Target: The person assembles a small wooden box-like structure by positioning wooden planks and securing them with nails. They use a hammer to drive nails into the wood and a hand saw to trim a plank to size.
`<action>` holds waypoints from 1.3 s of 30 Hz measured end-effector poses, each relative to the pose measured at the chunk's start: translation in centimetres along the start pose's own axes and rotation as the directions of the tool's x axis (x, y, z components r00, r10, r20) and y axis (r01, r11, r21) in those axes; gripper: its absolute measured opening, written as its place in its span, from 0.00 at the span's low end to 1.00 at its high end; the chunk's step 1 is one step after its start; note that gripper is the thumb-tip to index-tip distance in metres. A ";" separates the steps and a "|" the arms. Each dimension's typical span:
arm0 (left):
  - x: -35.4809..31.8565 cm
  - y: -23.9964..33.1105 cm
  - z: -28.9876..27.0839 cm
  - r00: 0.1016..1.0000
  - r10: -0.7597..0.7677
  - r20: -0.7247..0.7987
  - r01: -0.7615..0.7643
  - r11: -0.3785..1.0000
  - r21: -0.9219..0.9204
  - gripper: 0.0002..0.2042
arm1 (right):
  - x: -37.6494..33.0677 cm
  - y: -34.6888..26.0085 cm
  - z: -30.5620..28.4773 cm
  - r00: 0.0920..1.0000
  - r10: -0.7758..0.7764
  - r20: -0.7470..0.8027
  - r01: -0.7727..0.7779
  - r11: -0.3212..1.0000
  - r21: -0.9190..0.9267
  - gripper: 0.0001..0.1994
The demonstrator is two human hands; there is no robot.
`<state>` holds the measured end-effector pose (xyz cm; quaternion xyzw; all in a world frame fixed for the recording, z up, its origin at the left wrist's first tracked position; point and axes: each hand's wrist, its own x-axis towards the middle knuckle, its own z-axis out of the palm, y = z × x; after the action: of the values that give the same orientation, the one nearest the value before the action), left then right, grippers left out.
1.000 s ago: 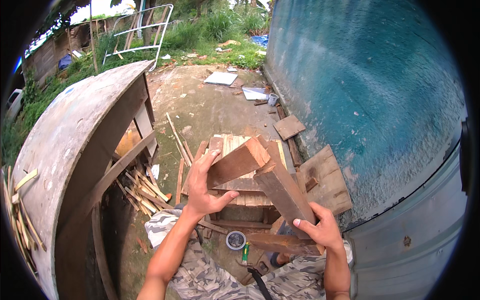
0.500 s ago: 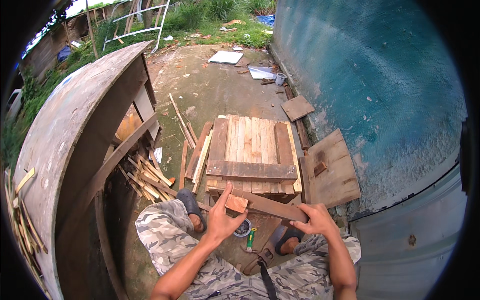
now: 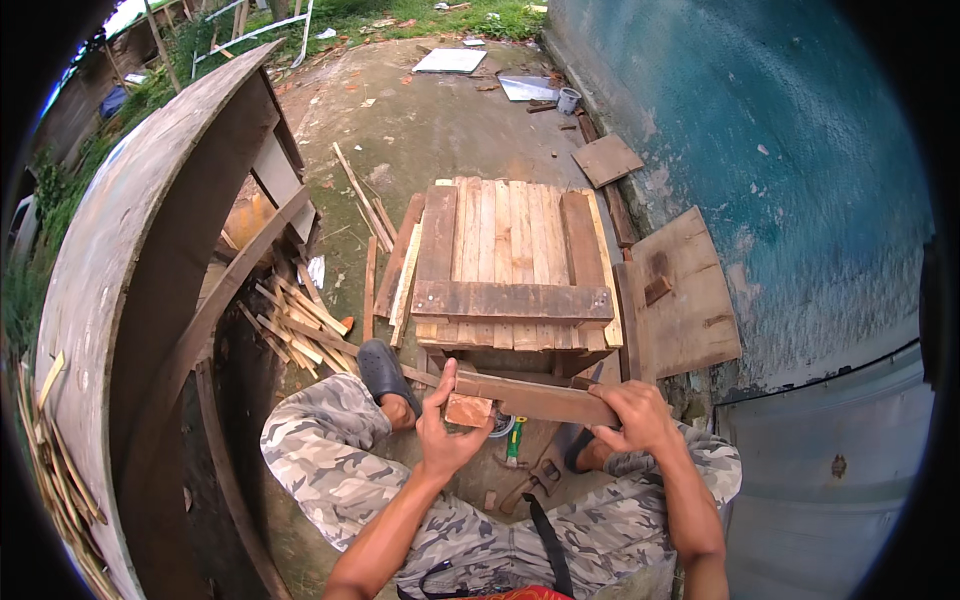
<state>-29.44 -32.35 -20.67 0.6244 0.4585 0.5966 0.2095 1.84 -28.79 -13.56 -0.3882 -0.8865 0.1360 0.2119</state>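
I hold a short wooden plank [image 3: 540, 398] level over my knees, in front of a pallet-like wooden panel [image 3: 512, 262] lying on the ground. My left hand [image 3: 448, 432] grips the plank's left end, where a small reddish wood block [image 3: 467, 409] is fixed to it. My right hand [image 3: 632, 418] is closed over the plank's right end. My legs in camouflage trousers [image 3: 330, 468] are bent beneath it, with a dark clog [image 3: 382, 372] on my left foot.
A small round tin [image 3: 503, 424], a green-handled tool [image 3: 513, 442] and a hammer [image 3: 525, 487] lie between my feet. Wood offcuts [image 3: 300, 325] are piled to the left beside a large curved wooden structure [image 3: 130, 250]. A teal wall [image 3: 760, 150] and leaning boards [image 3: 680, 300] stand on the right.
A second ago I held the plank raised over the panel. I brought it down toward my lap, and it now lies level, gripped at both ends.
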 end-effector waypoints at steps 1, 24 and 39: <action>-0.1 0.0 0.0 1.000 -0.020 -0.001 0.020 1.000 0.011 0.34 | 0.0 0.0 0.1 1.000 -0.002 0.008 0.002 1.000 -0.005 0.25; 2.1 -2.4 -3.2 0.919 -0.237 0.314 0.311 0.927 -0.210 0.59 | 0.2 -1.0 -0.6 0.992 0.078 0.095 -0.088 0.990 0.106 0.24; 0.0 -2.9 -1.4 0.948 -0.318 0.015 0.319 0.946 -0.060 0.55 | 0.2 -0.8 0.4 0.969 0.160 0.190 -0.193 0.967 0.167 0.25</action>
<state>-31.67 -31.33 -22.72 0.5370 0.5343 0.5672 0.3233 1.02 -29.23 -13.50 -0.4311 -0.8469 0.2697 0.1552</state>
